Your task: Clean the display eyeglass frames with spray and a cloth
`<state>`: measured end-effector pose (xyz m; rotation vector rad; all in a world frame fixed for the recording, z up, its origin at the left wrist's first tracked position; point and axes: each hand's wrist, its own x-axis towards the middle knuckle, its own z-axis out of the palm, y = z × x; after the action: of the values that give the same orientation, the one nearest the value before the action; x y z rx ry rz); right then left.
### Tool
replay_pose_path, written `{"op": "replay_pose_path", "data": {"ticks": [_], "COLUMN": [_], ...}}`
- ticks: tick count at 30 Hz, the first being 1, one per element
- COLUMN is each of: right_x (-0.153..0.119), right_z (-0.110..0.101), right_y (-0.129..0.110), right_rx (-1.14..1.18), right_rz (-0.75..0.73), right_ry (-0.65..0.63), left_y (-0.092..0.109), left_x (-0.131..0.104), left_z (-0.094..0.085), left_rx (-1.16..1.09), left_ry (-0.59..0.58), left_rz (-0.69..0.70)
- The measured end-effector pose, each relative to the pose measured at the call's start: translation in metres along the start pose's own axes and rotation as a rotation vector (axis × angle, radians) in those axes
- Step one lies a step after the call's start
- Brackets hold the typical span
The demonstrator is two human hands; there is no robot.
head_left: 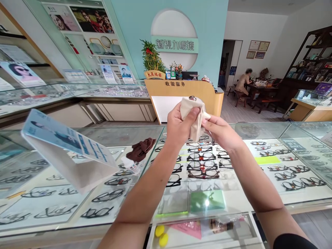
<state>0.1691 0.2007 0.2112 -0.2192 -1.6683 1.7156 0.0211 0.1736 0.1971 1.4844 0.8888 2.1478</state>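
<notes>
In the head view, a cream wiping cloth (192,126) is bunched up between my hands above the glass display counter. My left hand (178,122) is closed around it, thumb pressed on top. The fingertips of my right hand (220,133) pinch the cloth's right side. A small shiny piece (192,98) shows at the cloth's top edge; I cannot tell what it is. A thin curved rim seems to show below my right fingers, and most of it is hidden. Beneath the glass lie rows of eyeglasses (201,157).
On the counter to the left stand a folded card sign (64,138), a small white bottle (130,165) and a crumpled brown cloth (141,149). An open drawer (256,228) juts out at the front. Beyond is a cashier desk (186,86); a person (243,83) sits far right.
</notes>
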Motion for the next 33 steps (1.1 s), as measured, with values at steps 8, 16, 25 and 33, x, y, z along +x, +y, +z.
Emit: {"op": "replay_pose_path", "data": {"ticks": [8, 16, 25, 33], "right_x": [-0.003, 0.003, -0.001, -0.009], "right_z": [-0.010, 0.003, -0.015, -0.029], "right_y": [-0.008, 0.008, -0.012, -0.033], "right_rx": [-0.123, -0.122, -0.113, -0.144], "right_rz": [0.008, -0.041, -0.120, -0.140], "right_ry": [0.053, 0.029, 0.089, 0.099], "left_y": [0.007, -0.008, -0.008, 0.015], "left_x": [0.019, 0.005, 0.030, 0.032], "left_z": [-0.034, 0.003, -0.035, -0.067], "left_rx": [-0.081, -0.112, -0.017, 0.361], "left_ry": [-0.338, 0.085, 0.193, 0.093], "left_rz": [-0.199, -0.010, 0.048, 0.320]}}
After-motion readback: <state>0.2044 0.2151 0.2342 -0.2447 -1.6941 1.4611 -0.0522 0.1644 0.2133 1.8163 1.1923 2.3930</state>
